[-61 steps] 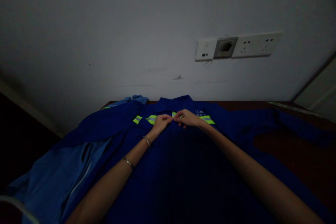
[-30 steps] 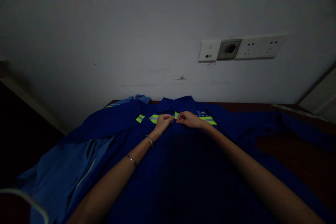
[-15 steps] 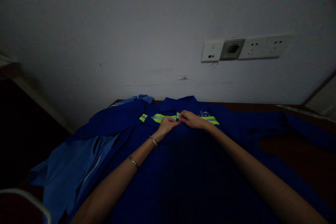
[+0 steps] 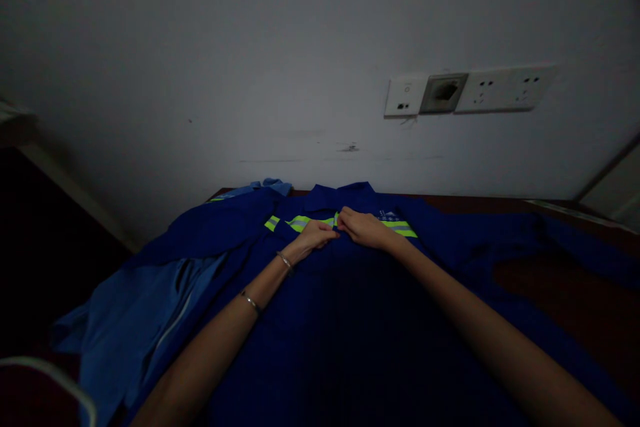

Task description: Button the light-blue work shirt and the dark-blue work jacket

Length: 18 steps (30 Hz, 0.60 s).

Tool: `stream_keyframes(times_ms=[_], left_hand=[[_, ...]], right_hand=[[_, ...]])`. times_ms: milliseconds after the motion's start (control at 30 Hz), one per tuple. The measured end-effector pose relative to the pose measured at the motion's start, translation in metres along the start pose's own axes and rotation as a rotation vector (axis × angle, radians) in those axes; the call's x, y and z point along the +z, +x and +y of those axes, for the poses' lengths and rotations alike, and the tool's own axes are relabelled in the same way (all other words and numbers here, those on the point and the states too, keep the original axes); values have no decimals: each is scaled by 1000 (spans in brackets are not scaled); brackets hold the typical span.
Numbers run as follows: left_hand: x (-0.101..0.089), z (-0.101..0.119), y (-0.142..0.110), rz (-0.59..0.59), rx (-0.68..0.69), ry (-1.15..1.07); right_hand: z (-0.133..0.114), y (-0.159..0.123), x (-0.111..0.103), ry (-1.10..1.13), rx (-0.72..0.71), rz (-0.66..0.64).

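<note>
Head view: left hand [image 4: 316, 235] and right hand [image 4: 364, 228], each grip pinched closed on the jacket [image 4: 313, 293] front, near the bench's [image 4: 535, 283] far edge.

Dim, grey wall [image 4: 280, 80] faintly lit, darkening toward edges, deep shadow across blue jacket [image 4: 300, 300]

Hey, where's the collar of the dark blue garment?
In the head view, the collar of the dark blue garment is below centre, slightly right, between the wall and the left hand and right hand.
</note>
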<state>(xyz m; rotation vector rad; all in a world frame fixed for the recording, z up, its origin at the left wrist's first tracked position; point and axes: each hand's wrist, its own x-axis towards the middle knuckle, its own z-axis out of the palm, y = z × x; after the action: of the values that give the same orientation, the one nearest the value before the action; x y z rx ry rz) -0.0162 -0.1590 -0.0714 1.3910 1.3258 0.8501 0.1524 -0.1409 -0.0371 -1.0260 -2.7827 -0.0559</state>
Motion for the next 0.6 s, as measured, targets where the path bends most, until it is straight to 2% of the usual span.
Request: stream_keyframes(times_ms=[200,600], left_hand=[[-4,0,-1,-60,24,-46],[-7,5,-6,-87,-24,-165]], right_hand=[[-9,-2,-9,-95,-18,-12],[-14,-2,-11,-230,-44,4]])
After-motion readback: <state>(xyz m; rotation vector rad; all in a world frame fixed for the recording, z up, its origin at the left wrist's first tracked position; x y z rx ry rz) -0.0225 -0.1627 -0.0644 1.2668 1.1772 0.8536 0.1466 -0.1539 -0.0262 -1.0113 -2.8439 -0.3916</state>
